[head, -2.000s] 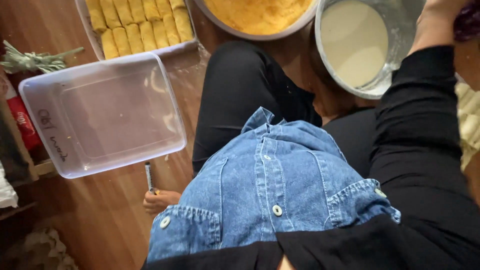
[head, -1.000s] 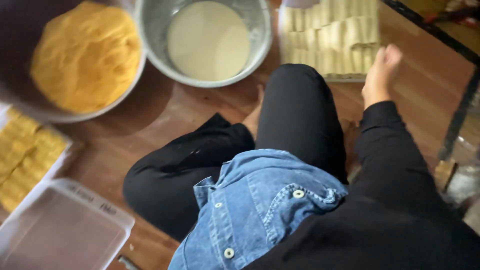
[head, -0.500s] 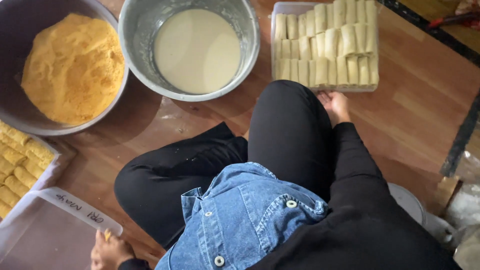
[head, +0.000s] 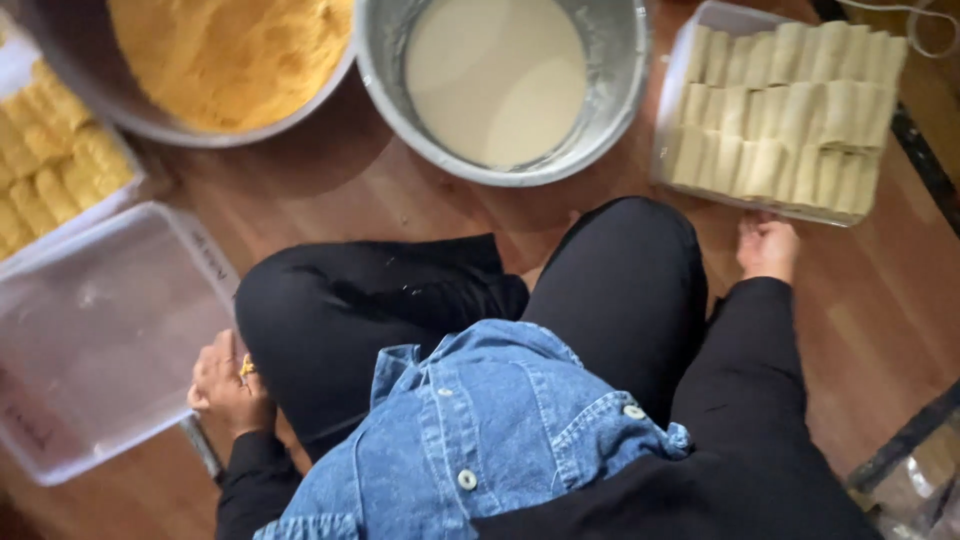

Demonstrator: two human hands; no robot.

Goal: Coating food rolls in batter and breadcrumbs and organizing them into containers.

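Observation:
I sit cross-legged on a wooden floor in black trousers and a denim top. My left hand is curled on the right rim of an empty clear plastic container beside my left knee. My right hand reaches past my right knee, its fingers closed on the near rim of a clear tray packed with several pale rolled wraps.
A metal bowl of pale batter stands straight ahead, and a big bowl of yellow crumbs to its left. A tray of crumb-coated rolls lies at the far left. A dark bar crosses the floor at lower right.
The view has swung from the left side to the front. My right hand came to the roll tray's near rim, and my left hand took the empty container's edge.

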